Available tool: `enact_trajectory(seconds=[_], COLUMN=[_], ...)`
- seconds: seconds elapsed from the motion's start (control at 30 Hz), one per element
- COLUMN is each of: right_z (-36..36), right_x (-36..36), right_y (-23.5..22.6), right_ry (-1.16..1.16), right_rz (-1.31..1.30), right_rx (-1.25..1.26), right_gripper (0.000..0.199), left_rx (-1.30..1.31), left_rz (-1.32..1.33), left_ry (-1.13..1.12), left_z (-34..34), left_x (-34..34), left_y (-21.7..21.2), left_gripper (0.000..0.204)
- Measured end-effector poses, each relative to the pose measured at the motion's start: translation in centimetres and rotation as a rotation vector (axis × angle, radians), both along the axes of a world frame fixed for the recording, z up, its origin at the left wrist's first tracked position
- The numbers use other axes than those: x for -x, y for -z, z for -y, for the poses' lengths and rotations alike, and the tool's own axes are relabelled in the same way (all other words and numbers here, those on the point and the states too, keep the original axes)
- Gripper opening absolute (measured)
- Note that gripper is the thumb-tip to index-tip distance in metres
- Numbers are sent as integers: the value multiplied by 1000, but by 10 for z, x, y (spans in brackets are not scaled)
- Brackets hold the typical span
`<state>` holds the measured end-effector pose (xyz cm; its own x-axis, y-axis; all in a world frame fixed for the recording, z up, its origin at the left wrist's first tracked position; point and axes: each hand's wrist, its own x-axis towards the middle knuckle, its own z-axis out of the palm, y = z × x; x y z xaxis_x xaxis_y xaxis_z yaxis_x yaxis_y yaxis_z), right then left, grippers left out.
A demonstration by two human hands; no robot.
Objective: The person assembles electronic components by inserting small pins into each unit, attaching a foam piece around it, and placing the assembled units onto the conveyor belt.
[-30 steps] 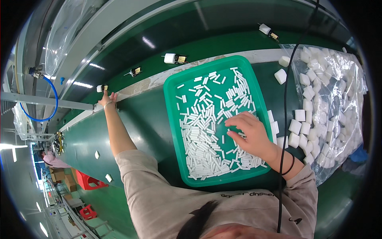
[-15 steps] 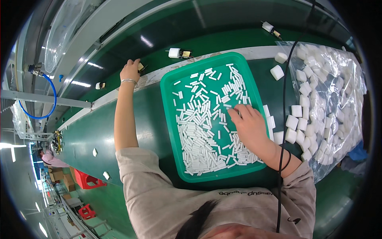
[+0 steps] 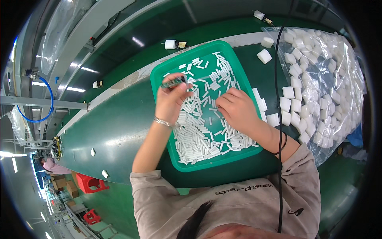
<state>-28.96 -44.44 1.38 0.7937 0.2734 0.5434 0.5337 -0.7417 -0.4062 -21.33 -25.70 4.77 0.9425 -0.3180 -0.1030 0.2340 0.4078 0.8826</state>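
Left of centre, the left hand (image 3: 170, 97) curls its fingers around a dark part (image 3: 173, 82) above the green tray (image 3: 223, 161). Mid-frame, the right hand (image 3: 238, 109) bunches over white sticks (image 3: 193, 137); whether it grips one is unclear.

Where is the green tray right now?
In the head view, the green tray lies mid-picture, beneath the left hand and right hand, with the clear bag of white blocks off to its right.
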Motion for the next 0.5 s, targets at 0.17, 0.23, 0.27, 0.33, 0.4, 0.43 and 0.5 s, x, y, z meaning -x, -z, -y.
enact_trajectory(seconds=[0.17,0.23,0.27,0.33,0.4,0.43,0.5], right_z=[-6,-5,-2,1,0,-1,-3], right_x=[1,1,-2,-5,-6,-5,-2], right_y=[-11,-12,-10,-6,-2,-3,-9], right_ry=[-40,-11,-43,-76,-128,-128,-143], right_rz=[-271,-370,-363,-354,-381,-384,-457], right_rx=[-302,-503,-611,-718,-854,-852,-873], right_gripper=[16,15,14,12,13,13,12], left_rx=[36,25,9,10,-39,-38,-99], left_rz=[85,114,145,155,221,219,294], left_ry=[-43,-67,-89,-106,-109,-110,-82], left_z=[4,3,2,2,3,3,2], left_x=[33,35,37,36,36,36,38], left_y=[12,13,13,13,14,14,13], left_gripper=[27,28,29,29,29,29,30])
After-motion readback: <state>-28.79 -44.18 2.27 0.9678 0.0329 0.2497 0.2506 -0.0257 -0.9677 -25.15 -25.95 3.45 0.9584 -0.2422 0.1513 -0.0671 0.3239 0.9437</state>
